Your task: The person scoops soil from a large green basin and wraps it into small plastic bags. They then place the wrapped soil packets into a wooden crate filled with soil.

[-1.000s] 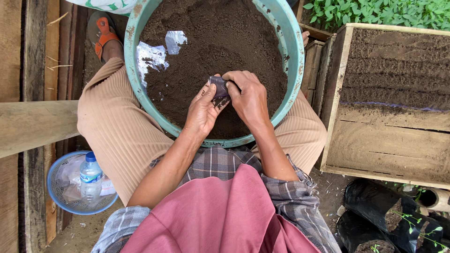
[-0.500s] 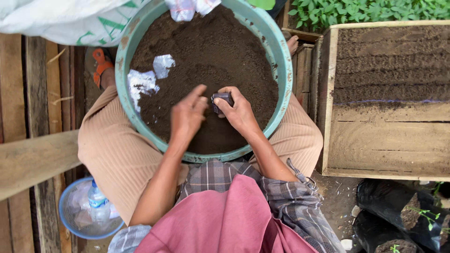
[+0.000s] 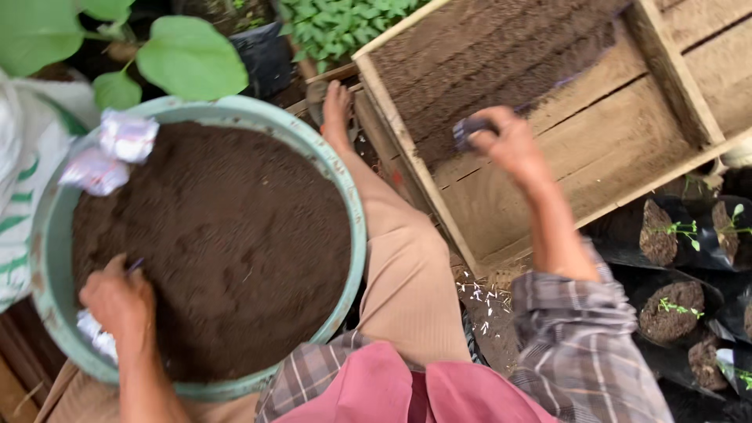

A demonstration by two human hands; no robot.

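Right hand (image 3: 511, 142) grips small filled bag (image 3: 472, 128) over wooden crate (image 3: 407, 145); left hand (image 3: 119, 301) curled on soil in basin (image 3: 356, 227), clear bags (image 3: 94, 335) beneath.

Head view, steeply downward, close overhead

Large green leaves (image 3: 188, 59) hang over the top left corner, beside a white sack with green print (image 3: 23, 180) at the left edge. A bed of small green seedlings (image 3: 337, 23) fills the top centre, next to a black plastic pot (image 3: 262, 55). At the lower right stand black nursery bags of soil (image 3: 674, 309), several holding tiny sprouts (image 3: 677, 229). Pale scraps (image 3: 486, 301) litter the dirt ground between them and a bent knee.
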